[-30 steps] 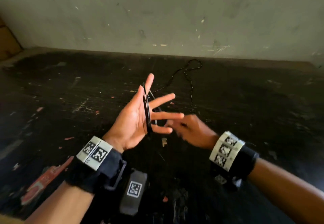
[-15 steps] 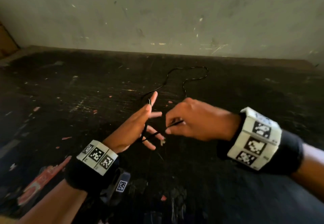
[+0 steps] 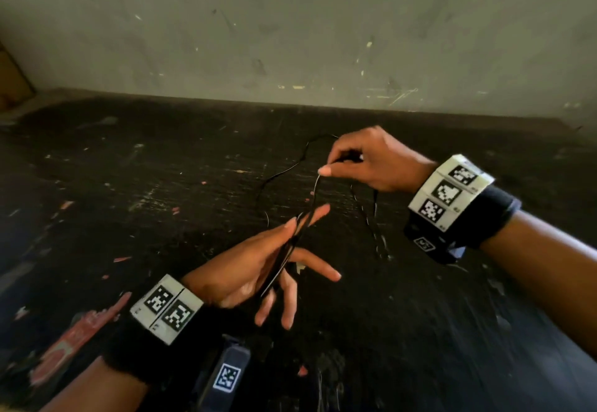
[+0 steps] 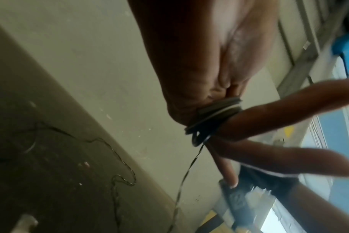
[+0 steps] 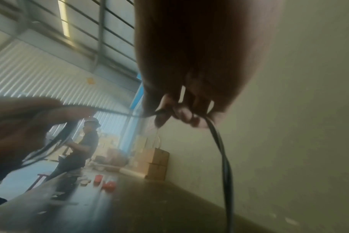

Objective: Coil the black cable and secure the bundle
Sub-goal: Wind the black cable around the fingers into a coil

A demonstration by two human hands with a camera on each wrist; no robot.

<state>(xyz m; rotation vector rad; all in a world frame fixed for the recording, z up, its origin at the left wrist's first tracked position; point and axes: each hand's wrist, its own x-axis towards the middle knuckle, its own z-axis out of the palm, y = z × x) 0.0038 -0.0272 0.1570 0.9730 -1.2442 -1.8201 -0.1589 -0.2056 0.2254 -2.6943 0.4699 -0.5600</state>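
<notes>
A thin black cable [image 3: 315, 192] is wound in several loops [image 3: 284, 256] around my left hand [image 3: 290, 266], which hovers over the table with its fingers straight and spread. In the left wrist view the loops [image 4: 213, 115] sit at the base of the fingers [image 4: 289, 102]. My right hand [image 3: 326, 169] is above and beyond the left one and pinches the cable between thumb and forefinger. A taut strand runs from the pinch down to the loops. The right wrist view shows the pinch [image 5: 165, 112] and cable [image 5: 223, 154] hanging below it. Loose cable [image 3: 281, 172] trails on the table.
The dark scratched table [image 3: 129, 201] ends at a grey wall [image 3: 290, 40]. A red label [image 3: 71, 344] is stuck near its front left. In the right wrist view a person [image 5: 84, 141], cardboard boxes [image 5: 155, 162] and red objects [image 5: 108, 184] stand far off.
My right hand has risen and moved away from me, drawing the cable up over the left hand's fingers. The loose cable on the table has shifted.
</notes>
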